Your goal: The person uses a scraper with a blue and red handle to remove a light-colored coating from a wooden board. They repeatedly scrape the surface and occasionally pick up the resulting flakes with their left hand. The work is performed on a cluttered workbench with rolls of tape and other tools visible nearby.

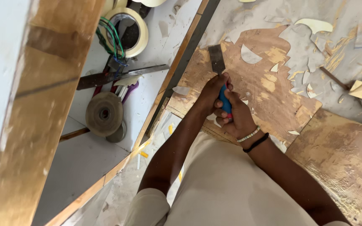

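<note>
I see both hands clamped on one chisel — left hand wrapped high on the blue handle, right hand gripping below. Its blade points to 12 o'clock on the plywood sheet; tape roll at 10 o'clock.
</note>
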